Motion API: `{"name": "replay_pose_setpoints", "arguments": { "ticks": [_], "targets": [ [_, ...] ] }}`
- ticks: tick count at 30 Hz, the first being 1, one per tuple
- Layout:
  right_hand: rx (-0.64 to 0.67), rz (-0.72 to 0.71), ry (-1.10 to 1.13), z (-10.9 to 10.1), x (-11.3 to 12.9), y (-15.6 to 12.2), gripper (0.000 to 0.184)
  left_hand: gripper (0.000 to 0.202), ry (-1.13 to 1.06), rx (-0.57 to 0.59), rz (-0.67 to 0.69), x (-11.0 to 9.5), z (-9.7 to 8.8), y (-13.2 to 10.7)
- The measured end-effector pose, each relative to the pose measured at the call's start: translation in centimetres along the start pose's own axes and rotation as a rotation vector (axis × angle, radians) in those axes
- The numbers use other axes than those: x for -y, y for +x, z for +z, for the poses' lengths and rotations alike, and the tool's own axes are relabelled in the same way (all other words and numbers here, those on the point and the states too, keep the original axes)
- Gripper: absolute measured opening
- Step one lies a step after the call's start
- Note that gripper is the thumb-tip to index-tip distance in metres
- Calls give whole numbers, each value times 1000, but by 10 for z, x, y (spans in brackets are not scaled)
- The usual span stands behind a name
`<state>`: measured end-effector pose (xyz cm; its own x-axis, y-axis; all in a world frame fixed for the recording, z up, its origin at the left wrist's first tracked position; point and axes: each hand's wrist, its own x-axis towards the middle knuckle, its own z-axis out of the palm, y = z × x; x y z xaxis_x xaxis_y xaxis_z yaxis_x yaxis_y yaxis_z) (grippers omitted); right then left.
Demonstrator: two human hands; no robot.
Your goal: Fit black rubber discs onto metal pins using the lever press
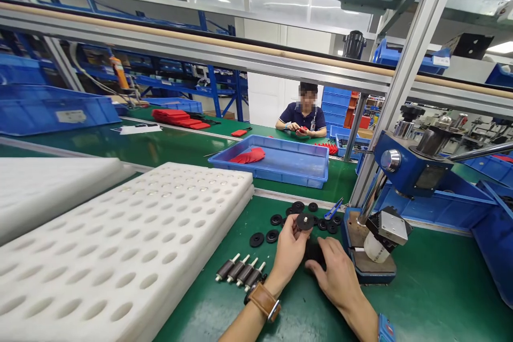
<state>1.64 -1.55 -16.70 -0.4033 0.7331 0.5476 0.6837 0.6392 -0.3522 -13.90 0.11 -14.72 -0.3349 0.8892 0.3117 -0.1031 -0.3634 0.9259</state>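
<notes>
My left hand (289,252) pinches a small black disc (305,221) with a pale centre, held just above the green bench. My right hand (335,272) lies close beside it with fingers curled over a dark part (315,253) on the mat; what that part is I cannot make out. More black discs (272,235) lie scattered just beyond my hands. Several dark cylindrical rotors with metal shafts (240,271) lie in a row to the left of my left wrist.
White foam trays with round holes (120,246) fill the left of the bench. A blue hand press (395,181) stands at right, its base (372,270) near my right hand. A blue bin (280,163) sits behind. A person sits across the line.
</notes>
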Motion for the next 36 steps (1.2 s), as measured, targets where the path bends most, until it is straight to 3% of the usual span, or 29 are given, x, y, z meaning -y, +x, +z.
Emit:
{"name": "replay_pose_setpoints", "arguments": {
  "ticks": [7, 11, 15, 19, 23, 25, 28, 31, 36],
  "targets": [
    [-110, 92, -130, 14, -17, 5, 44, 39, -63, -175, -28, -5, -10, 11],
    [-91, 115, -201, 19, -22, 31, 42, 42, -90, -137, -60, -1, -6, 8],
    [-42, 114, -249, 22, -21, 55, 25, 36, -105, -103, -48, 4, -4, 6],
    [10, 77, -242, 21, -17, 55, 17, 31, -121, -56, -47, 6, -3, 6],
    [58, 34, -182, 11, -13, 37, 19, 22, -102, -1, -28, 3, -1, 3],
    [62, 18, -150, 3, -10, 26, 29, 18, -66, 23, -9, 1, 0, 1],
    [-45, 17, -54, -13, -3, 13, 41, 14, 5, 74, 19, 0, 2, -3],
    [-203, 45, 77, -30, 6, 8, 35, 12, 74, 161, 34, -3, 4, -10],
    [-210, 20, 205, -46, 16, 10, 31, 23, 181, 303, 34, -7, 9, -24]
  ]
}}
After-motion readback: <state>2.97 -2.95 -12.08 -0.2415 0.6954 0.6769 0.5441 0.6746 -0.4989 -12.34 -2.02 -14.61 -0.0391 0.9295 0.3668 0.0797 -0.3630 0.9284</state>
